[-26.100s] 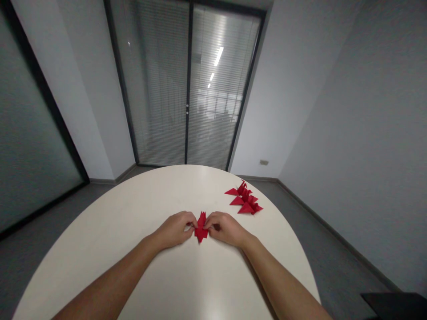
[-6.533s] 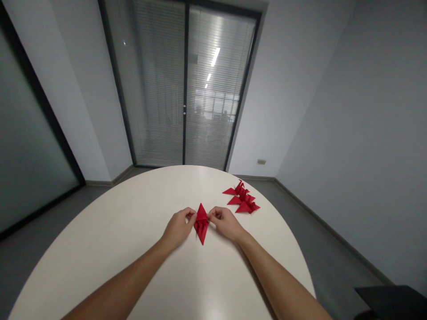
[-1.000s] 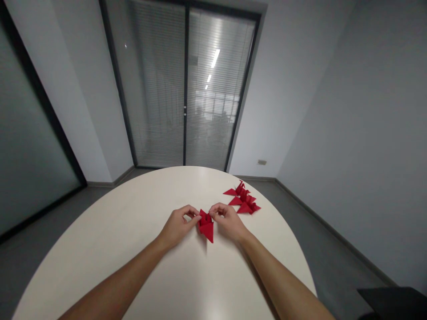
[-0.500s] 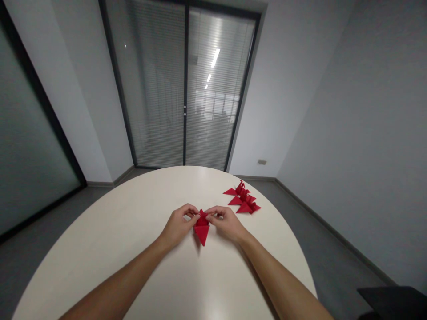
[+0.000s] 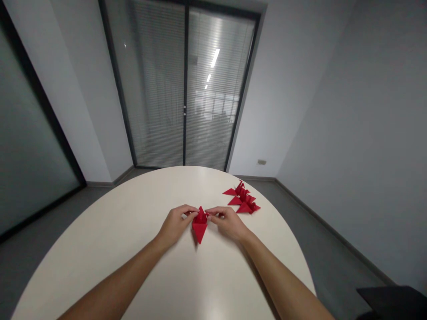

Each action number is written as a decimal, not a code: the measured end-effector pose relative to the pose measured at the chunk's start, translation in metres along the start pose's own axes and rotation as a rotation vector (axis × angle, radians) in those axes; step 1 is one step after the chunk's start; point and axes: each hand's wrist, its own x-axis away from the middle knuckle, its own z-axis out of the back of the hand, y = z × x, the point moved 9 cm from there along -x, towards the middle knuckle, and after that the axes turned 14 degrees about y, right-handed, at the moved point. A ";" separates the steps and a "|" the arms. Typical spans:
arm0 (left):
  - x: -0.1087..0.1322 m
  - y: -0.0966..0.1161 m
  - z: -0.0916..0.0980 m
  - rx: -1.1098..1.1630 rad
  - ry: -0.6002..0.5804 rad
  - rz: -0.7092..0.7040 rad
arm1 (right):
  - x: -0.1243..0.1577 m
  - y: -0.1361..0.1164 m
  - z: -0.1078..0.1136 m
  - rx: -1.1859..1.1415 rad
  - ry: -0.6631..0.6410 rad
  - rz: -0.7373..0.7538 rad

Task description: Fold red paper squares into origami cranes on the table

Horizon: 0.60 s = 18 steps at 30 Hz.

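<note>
A red origami crane (image 5: 199, 227) is held between my two hands over the middle of the table, one wing pointing toward me and another tip pointing away. My left hand (image 5: 176, 222) pinches its left side between thumb and fingers. On the opposite side, my right hand (image 5: 228, 221) pinches the right part the same way. Fingertips hide the pinched ends of the paper. Several finished-looking red paper cranes (image 5: 243, 199) lie in a close row to the right, beyond my right hand.
The round pale table (image 5: 110, 235) fills the foreground, its curved edge near the cranes on the right. Beyond stands a glazed partition with blinds (image 5: 160, 98). A black object (image 5: 393, 300), perhaps a chair, is at the lower right.
The held crane has shifted slightly left and its far tip stands out more between my fingers. Both hands keep their pinch; the row of cranes has not moved.
</note>
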 end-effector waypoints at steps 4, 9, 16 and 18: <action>0.001 -0.001 -0.002 -0.002 -0.004 -0.004 | 0.001 0.000 -0.001 0.007 0.013 0.002; 0.003 -0.005 -0.003 0.030 0.016 0.063 | 0.001 -0.005 -0.005 -0.021 0.013 -0.011; 0.006 -0.032 0.003 0.034 0.138 0.122 | -0.010 0.021 0.009 -0.254 0.166 -0.111; 0.009 -0.036 -0.005 0.053 0.070 0.141 | -0.012 0.025 0.013 -0.277 0.198 -0.121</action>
